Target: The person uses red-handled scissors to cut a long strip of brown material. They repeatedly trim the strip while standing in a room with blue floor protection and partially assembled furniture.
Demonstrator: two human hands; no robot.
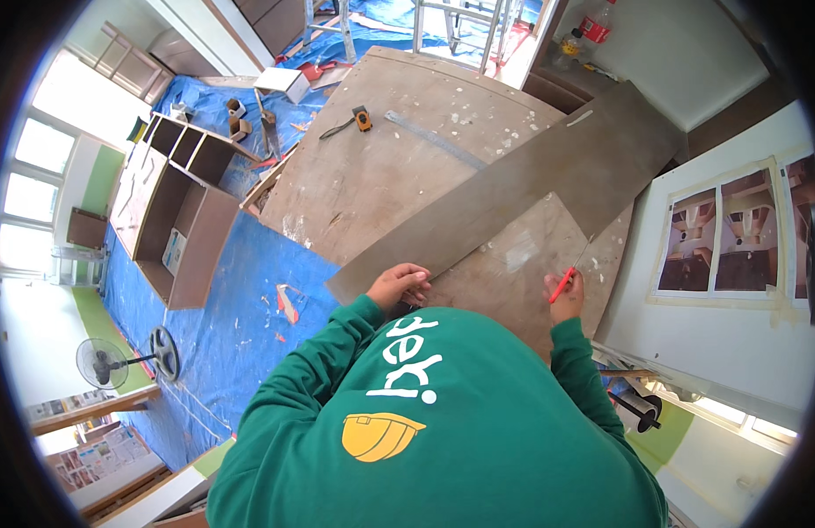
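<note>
A long grey-brown sheet (531, 167) lies diagonally across a paint-spotted board (311, 185). My left hand (399, 286) is curled at the sheet's near edge; whatever its fingers hold is unclear. My right hand (566, 295) grips a red-handled tool (562, 284) with a thin metal part reaching up toward a corner of the sheet. Farther up the board lie a tape measure (362, 119) and a long pale ruler (434, 139).
Blue sheeting (231, 352) covers the floor, with a wooden shelf unit (192, 246) and fan (104, 361) at left. Ladders (469, 26) stand behind the board. A white panel with taped pictures (689, 326) is at right; bottles (592, 31) sit upper right.
</note>
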